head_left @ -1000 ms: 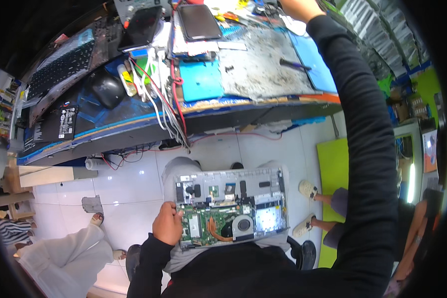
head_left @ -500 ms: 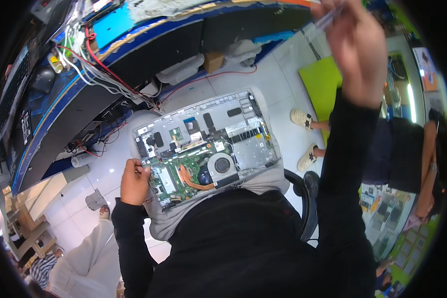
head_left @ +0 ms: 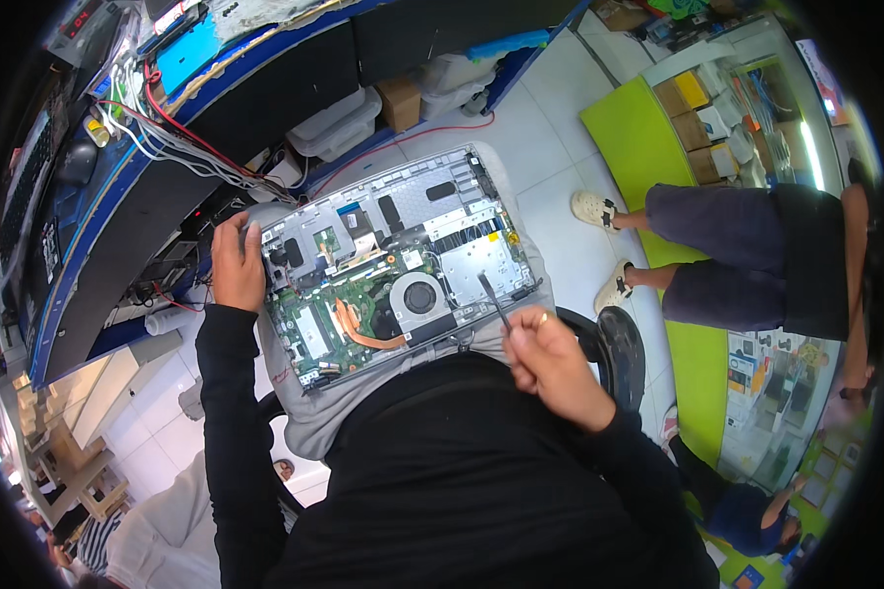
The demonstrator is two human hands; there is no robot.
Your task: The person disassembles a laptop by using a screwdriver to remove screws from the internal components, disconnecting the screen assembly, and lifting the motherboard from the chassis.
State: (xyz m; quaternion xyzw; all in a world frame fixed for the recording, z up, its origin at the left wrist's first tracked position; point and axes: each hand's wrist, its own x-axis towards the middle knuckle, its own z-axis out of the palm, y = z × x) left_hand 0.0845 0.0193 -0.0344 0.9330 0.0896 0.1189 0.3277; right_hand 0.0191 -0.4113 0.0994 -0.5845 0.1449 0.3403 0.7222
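An opened laptop (head_left: 339, 245) lies across my lap, its green circuit board (head_left: 359, 299), copper heat pipe (head_left: 348, 322) and round fan (head_left: 419, 296) exposed. My left hand (head_left: 238, 267) grips its far left corner, fingers bent around the edge. In my right hand (head_left: 557, 365), near the laptop's near right side, a slim dark grey tool (head_left: 494, 299) is pinched between thumb and fingers. Its tip is over the bare silver area right of the fan; whether it touches cannot be seen. What kind of tool it is does not show clearly.
A cluttered workbench (head_left: 295, 74) with hanging cables (head_left: 182, 147) curves along the far left. Plastic tubs (head_left: 336, 126) and a cardboard box (head_left: 399, 103) sit beneath it. To the right, another person (head_left: 717, 245) stands beside a green-edged glass display case (head_left: 638, 147).
My right hand has come down from the upper right to the laptop, bringing the slim tool. My left hand has shifted from the laptop's left side up to its far left corner.
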